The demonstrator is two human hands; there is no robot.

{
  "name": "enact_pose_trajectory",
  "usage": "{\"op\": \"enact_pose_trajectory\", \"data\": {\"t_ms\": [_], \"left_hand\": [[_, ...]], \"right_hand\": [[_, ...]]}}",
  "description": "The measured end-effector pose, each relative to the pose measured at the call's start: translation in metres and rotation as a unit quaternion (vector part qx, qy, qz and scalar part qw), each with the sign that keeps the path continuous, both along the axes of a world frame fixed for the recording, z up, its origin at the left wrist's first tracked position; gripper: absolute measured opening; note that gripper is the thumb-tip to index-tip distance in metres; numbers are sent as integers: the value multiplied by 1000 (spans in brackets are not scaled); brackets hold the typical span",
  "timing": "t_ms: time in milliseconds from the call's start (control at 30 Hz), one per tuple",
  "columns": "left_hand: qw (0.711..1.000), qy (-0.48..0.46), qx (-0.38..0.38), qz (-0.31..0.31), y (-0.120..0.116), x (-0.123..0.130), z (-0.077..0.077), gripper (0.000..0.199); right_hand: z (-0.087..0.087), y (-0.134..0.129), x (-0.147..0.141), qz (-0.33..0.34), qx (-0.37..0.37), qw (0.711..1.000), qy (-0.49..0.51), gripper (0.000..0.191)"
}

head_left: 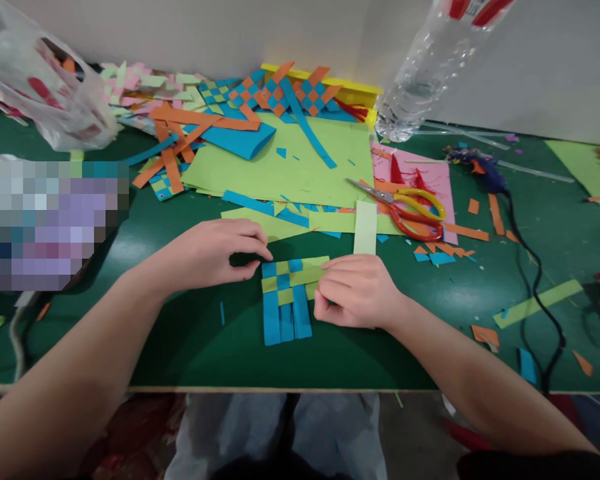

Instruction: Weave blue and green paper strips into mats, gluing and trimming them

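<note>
A small woven piece of blue and green paper strips [286, 283] lies on the green table, its blue ends hanging loose toward me. My left hand [220, 250] is at its upper left corner, the thumb and forefinger curved with a gap between them and nothing held. On the other side, my right hand [357, 290] has its fingers closed over the right ends of a green paper strip [310, 270]. The exact grip under those fingers is hidden. A pale green strip [365, 227] sticks out just beyond my right hand.
Scissors [395, 203] with red and yellow handles lie past my right hand. Green sheets [290, 160], finished woven pieces [280, 97] and paper scraps fill the back. A clear bottle [420, 80] stands against the wall. A corded blue tool [490, 175] rests at right.
</note>
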State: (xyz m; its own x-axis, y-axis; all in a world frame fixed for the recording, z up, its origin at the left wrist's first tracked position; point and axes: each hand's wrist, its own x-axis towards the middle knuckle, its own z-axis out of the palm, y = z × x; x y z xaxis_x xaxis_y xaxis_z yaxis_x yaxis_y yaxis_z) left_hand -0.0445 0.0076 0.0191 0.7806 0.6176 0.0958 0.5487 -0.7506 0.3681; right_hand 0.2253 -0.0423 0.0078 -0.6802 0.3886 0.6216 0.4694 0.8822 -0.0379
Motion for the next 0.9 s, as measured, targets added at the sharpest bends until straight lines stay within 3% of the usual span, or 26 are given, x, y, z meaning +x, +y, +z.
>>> {"op": "enact_pose_trajectory", "data": {"t_ms": [200,400,900], "left_hand": [[1000,16,-25,4,-1,2,3,26],[1000,19,-13,-4,-2,3,2,25],[1000,6,-13,-7,-2,4,-3,18]], "right_hand": [[1,-2,-3,33,1,998,46,12],[-4,4,0,-4,-50,998,-22,17],[-5,4,2,-55,-13,996,-74,29]]}}
